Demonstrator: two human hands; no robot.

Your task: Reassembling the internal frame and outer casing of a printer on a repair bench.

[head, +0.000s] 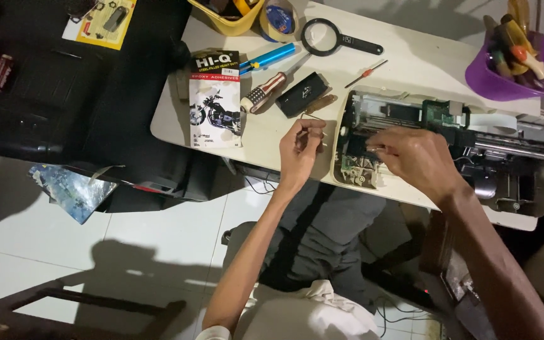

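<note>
We see 2 hands over a white surface point(410, 69). The left hand point(300, 151) pinches a small bent piece of thin wire point(313, 117) between its fingertips, just above the near edge of the surface. The right hand point(413, 157) rests on an opened grey machine with its cover off point(448, 135), which looks like the inside of a printer. Its fingers are bent and press on a small part at the left end of the machine. We cannot tell if they grip that part or only touch it.

The machine lies on the right side of the surface, with a shiny metal rod point(517, 150) running along it and a small green board point(437, 112) near its top.

Just beside the left hand lies a flat black box point(302, 93). Near it lie a screwdriver with a striped handle point(263, 92) and a blue pen-shaped tool point(269, 58). A white and black glue packet with a motorbike picture point(215, 101) lies at the left edge of the surface. Farther back we see a black magnifying glass point(338, 39), a thin small red screwdriver point(366, 73), a yellow bowl point(228, 19) and a roll of tape point(278, 19). A purple bowl full of tools point(514, 66) sits at the far right corner.
</note>
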